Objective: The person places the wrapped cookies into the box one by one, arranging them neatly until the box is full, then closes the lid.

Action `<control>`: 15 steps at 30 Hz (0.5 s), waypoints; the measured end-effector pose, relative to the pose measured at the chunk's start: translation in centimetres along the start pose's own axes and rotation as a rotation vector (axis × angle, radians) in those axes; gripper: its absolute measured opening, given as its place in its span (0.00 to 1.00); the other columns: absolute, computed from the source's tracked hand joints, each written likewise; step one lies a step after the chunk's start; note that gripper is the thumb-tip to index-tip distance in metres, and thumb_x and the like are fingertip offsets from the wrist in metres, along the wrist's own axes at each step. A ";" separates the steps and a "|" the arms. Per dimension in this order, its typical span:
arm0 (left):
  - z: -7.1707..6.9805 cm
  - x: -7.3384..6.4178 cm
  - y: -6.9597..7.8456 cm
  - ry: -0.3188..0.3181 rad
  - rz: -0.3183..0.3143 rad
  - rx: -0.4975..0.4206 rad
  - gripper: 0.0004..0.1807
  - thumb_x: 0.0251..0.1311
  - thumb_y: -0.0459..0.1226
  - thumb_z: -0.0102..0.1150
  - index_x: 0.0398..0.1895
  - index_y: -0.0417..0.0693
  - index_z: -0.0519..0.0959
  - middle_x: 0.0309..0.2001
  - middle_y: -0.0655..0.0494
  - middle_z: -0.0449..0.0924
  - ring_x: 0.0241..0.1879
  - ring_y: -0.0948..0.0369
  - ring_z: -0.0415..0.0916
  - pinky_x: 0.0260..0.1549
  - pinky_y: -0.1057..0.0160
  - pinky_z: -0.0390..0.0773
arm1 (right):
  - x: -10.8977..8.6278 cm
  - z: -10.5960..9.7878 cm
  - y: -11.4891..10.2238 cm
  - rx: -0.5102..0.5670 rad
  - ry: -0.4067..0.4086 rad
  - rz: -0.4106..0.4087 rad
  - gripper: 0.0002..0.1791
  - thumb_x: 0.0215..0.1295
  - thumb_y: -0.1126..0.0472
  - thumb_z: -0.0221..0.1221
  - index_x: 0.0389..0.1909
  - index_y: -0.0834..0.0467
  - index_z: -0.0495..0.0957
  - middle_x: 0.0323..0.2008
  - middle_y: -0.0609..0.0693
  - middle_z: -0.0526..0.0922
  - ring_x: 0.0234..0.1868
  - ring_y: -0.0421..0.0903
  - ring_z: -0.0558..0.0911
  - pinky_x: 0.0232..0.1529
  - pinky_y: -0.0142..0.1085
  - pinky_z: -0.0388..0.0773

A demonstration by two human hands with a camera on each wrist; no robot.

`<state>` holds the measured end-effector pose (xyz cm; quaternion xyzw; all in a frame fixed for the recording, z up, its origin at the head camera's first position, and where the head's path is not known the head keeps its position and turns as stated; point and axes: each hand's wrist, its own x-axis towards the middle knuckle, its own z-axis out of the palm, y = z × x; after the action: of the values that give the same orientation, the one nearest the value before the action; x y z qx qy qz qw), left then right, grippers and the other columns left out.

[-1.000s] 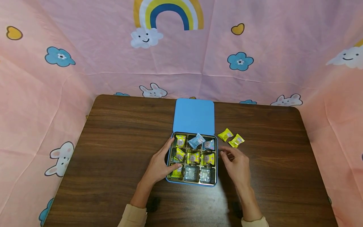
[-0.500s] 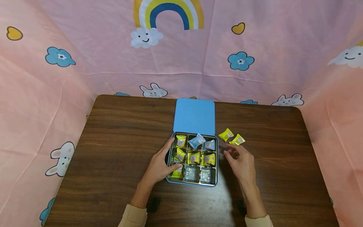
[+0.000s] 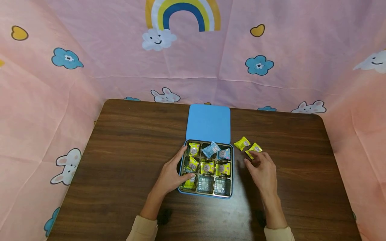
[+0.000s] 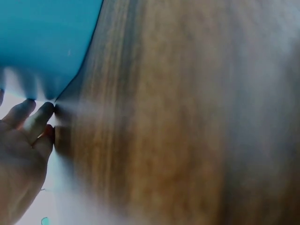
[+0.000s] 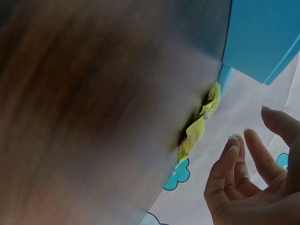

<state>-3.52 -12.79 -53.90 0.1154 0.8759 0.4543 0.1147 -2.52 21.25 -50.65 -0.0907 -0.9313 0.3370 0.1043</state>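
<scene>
A square blue candy tin (image 3: 231, 174) lies unfolded on the table, its lid (image 3: 208, 122) laid back behind it. Wrapped candies sit in its divided tray: several yellow ones (image 3: 207, 167), a blue one (image 3: 224, 154) at the back right, and another blue one (image 3: 211, 149) tilted across the back middle. My left hand (image 3: 169, 175) rests along the tin's left side, thumb over the front left compartment. Two yellow candies (image 3: 242, 143) lie right of the tin. My right hand (image 3: 262, 169) hovers by the nearer candy (image 3: 254, 149), fingers bent, thumb apart, with nothing held in the right wrist view.
The brown wooden table (image 3: 135, 140) extends to both sides of the tin. A pink printed cloth (image 3: 193, 63) hangs around its back and sides. Bare plastic liner (image 3: 206, 184) shows in the front middle and front right compartments.
My right hand has moved away from the tin's right edge, rightward and slightly back, to the nearer loose yellow candy. My left hand stays at the tin. The view shifts slightly.
</scene>
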 end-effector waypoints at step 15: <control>0.0 -0.1 -0.1 0.002 -0.022 -0.026 0.55 0.51 0.58 0.72 0.79 0.76 0.48 0.77 0.68 0.49 0.74 0.50 0.55 0.60 0.34 0.65 | 0.4 0.0 0.4 -0.042 -0.062 0.091 0.21 0.56 0.60 0.72 0.52 0.59 0.83 0.43 0.57 0.79 0.38 0.52 0.81 0.36 0.45 0.75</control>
<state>-3.48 -12.87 -54.00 0.1038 0.8712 0.4644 0.1206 -2.91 21.62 -50.87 -0.1248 -0.9358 0.3246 0.0583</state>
